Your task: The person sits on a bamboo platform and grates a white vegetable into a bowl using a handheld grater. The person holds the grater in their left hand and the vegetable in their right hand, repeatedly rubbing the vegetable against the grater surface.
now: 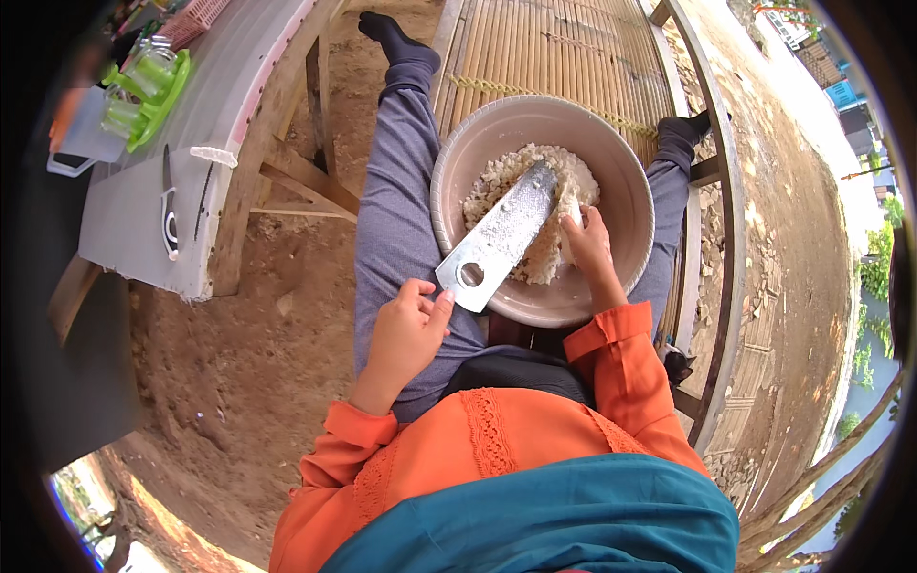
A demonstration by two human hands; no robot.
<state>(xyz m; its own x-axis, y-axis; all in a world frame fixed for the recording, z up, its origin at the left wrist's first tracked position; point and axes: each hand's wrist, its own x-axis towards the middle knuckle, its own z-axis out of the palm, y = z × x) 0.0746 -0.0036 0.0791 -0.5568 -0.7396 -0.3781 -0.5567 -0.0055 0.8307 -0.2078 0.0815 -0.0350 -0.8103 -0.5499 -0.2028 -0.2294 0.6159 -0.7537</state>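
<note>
A flat metal grater [507, 233] with a round hole near its lower end leans across a large plastic basin [616, 183]. Moist white grated food [491, 190], of a kind I cannot settle, is heaped in the basin around the grater, and bits cling to the metal. My right hand [592, 242] is inside the basin, gripping a pale piece of food [571, 247] beside the grater's right edge; the fingers partly hide it. At the grater's lower corner is my left hand [414, 326], thumb tip at the metal, fingers loosely curled and apart.
My outstretched legs flank the basin on a bamboo-slat bench [559, 43] with a wooden side rail [731, 157]. On the table at left are a knife [169, 208], a green rack with glasses [154, 93] and a clear pitcher [89, 125]. A black-and-white cat [677, 364] is by my right hip.
</note>
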